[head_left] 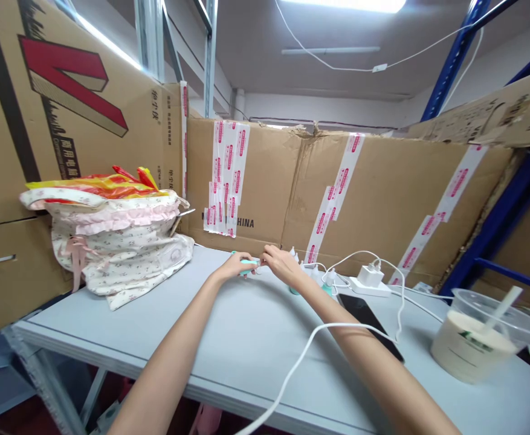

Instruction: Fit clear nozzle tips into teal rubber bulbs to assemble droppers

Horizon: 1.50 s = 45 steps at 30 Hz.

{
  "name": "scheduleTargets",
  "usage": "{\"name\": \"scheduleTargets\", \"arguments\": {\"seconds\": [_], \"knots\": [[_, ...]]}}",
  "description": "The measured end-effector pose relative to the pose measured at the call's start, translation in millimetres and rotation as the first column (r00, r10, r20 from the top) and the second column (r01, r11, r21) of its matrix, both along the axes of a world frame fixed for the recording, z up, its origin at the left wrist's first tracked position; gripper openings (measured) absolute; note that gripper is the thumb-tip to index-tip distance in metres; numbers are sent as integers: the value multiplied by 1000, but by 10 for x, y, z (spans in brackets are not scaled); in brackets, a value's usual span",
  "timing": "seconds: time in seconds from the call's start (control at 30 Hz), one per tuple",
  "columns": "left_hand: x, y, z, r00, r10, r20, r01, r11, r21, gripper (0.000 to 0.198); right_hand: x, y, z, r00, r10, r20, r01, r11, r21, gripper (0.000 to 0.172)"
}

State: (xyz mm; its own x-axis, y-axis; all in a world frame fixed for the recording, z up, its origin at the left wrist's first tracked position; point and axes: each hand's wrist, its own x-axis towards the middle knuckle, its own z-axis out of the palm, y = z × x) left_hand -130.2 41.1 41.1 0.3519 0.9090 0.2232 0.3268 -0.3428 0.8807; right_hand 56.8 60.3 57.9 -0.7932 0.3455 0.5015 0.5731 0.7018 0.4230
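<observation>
Over the far part of the table (pixel 242 338), my left hand (pixel 232 266) is closed around a small teal squeeze bottle (pixel 249 264) lying sideways in the fingers. My right hand (pixel 281 264) meets it from the right, its fingertips pinched at the bottle's whitish tip; the exact grip is too small to make out. Behind and beside my right wrist stand several similar small bottles (pixel 329 283) with pale pointed caps, partly hidden by the arm. A black phone (pixel 368 320) lies under my right forearm.
A white charger (pixel 370 275) sits in a power strip (pixel 373 290), with a white cable (pixel 307 353) looping across my right forearm. At right stands a drink cup (pixel 473 344) with a straw. A floral cloth bag (pixel 124 248) rests at left. Cardboard walls (pixel 265 181) enclose the back.
</observation>
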Motion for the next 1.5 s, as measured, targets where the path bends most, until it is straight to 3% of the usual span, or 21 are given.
{"name": "scheduleTargets", "arguments": {"seconds": [0.27,0.5,0.77,0.9,1.03,1.13,1.23,1.37,1.5], "knots": [[-43,20,4,1000,-12,6,12,1000,10,34,-27,-26,-98,974,-92,-208,52,981,-188,13],[-29,5,22,1000,-8,5,8,1000,-12,35,22,18,-206,963,25,-270,-49,995,-82,16],[-56,33,11,1000,-17,-9,17,1000,-9,35,-7,-20,-198,924,-54,-378,-71,949,-308,16],[-55,25,11,1000,-20,2,20,1000,-17,35,28,-17,-196,943,-58,-327,-27,968,-251,16],[-37,24,8,999,-42,-9,42,998,-36,33,90,-22,-225,987,25,-159,-32,999,-40,18],[-29,25,13,998,-60,0,60,998,-15,32,120,-36,-232,983,25,-182,-15,998,60,22],[-21,19,12,996,-84,5,84,996,-15,33,134,-40,-205,981,22,-191,-9,998,70,24],[1,9,4,995,-97,-13,97,995,-17,32,152,-30,-133,997,51,-63,-48,997,55,23],[10,-2,22,994,-104,-44,104,995,-15,33,152,-46,-62,1000,-8,7,8,1000,-1,21]]}}
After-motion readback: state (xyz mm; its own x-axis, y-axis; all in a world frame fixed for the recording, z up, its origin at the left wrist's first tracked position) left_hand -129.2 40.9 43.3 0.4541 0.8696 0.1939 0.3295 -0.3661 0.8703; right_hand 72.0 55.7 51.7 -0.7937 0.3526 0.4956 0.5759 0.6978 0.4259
